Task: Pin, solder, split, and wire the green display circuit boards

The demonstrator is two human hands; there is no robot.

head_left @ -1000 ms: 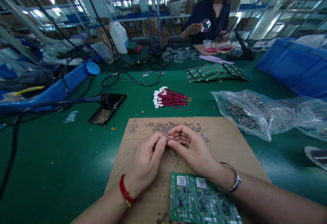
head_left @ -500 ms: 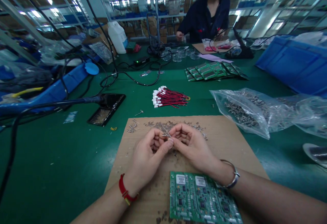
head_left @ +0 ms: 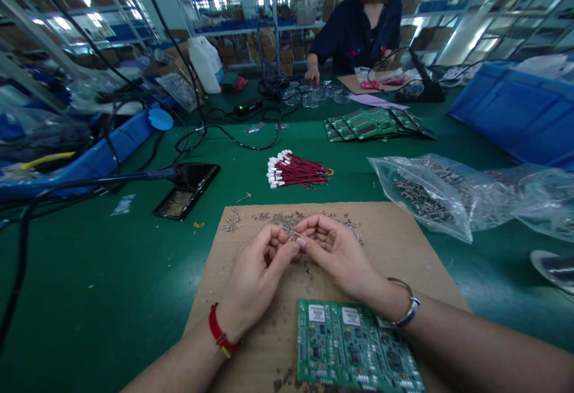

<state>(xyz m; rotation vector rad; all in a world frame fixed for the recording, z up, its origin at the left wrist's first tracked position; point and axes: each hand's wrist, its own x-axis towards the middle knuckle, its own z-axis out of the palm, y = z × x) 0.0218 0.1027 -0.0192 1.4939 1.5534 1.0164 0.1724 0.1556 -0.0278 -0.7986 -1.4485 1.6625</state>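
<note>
Above a brown cardboard sheet, my left hand and my right hand meet, thumbs and forefingers pinched together. Between the fingertips shows a small silvery metal part with thin leads; both hands grip it, and its exact kind is too small to tell. Similar loose metal pieces lie at the sheet's far left corner, and more lie just beyond my right hand. A green circuit board panel with white labels rests on the cardboard, partly under my right wrist.
Red and black wires with white connectors lie beyond the cardboard. A plastic bag of metal parts sits right, near a blue bin. A soldering iron stand is left. Stacked boards and a co-worker are across the table.
My fingers have shifted slightly around the metal part, which has turned a little. The co-worker's hand has moved down to the clear round containers on the table.
</note>
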